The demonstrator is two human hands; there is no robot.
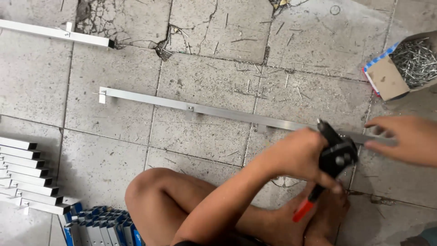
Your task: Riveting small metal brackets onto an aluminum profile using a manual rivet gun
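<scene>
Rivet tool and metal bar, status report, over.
Left hand grips black rivet tool over the bar. Right hand steadies long metal bar on floor. Rivet box beyond, nothing blocking.

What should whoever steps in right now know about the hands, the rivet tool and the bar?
Left hand: wrapped around the black rivet tool with red handle, its nose at the aluminium bar.
Right hand: fingers on the bar's right end, steadying it.
Bar lies on the tiled floor; small brackets show at its left end and middle.
Open box of rivets at upper right; stacked bars at left.
Right-end fastening appears not finished.
</scene>
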